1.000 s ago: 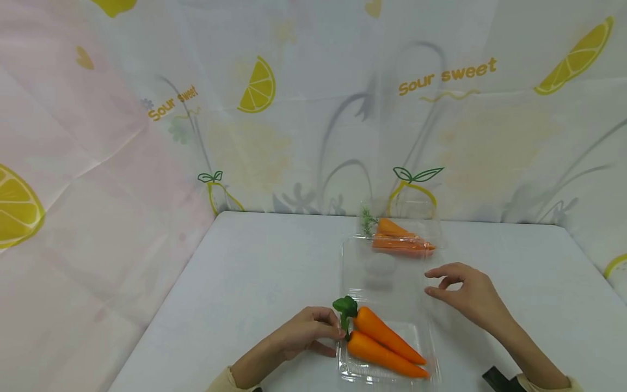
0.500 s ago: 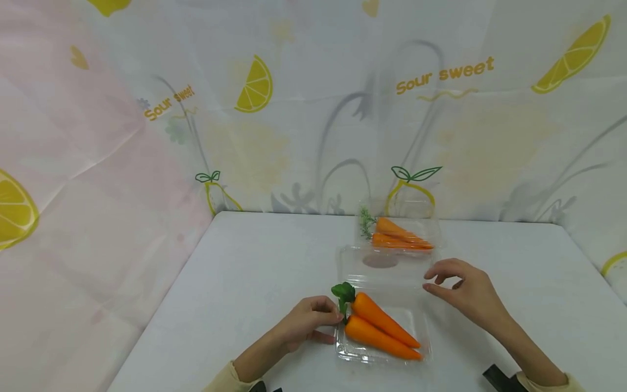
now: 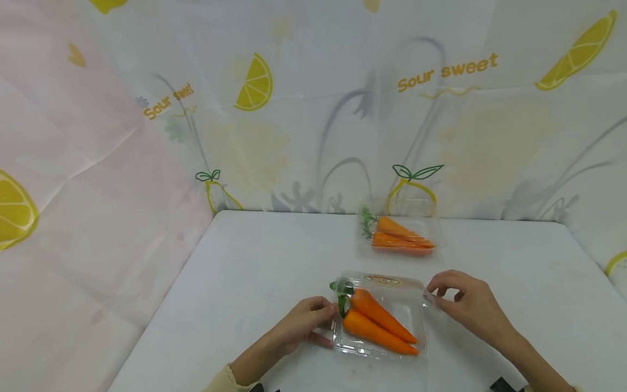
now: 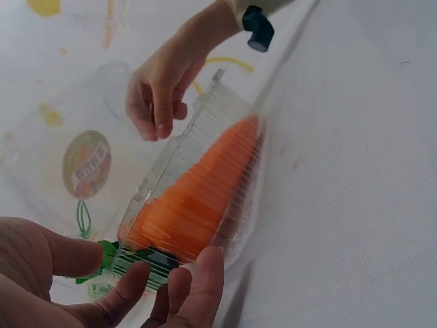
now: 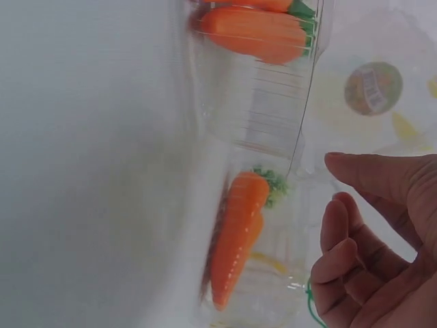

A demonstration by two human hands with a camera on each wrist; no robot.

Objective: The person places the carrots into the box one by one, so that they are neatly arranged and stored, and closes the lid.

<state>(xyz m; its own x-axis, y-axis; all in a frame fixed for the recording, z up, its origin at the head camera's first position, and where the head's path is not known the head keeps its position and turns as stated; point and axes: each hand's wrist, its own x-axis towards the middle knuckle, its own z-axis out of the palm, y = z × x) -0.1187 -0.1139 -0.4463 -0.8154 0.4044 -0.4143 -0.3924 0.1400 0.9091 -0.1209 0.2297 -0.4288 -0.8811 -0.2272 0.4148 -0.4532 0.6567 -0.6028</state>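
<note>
Two orange carrots with green tops lie in a clear plastic container near the table's front. My left hand holds the container's left side, its thumb and fingers on either side of the wall in the left wrist view. The hinged lid, bearing an oval label, stands raised and tilted over the carrots. My right hand, thumb and fingers curled, pinches the lid's right corner; the clear edge is hard to make out between the fingertips in the right wrist view.
Behind it stands a second clear container with orange carrots and a feathery green top. The white table meets a cloth backdrop printed with lemons. Black straps sit at both wrists.
The lid, folded back away from me before, has swung up and toward me over the carrots. The container has slid slightly away from me. My right hand has moved little, now at the lid's corner.
</note>
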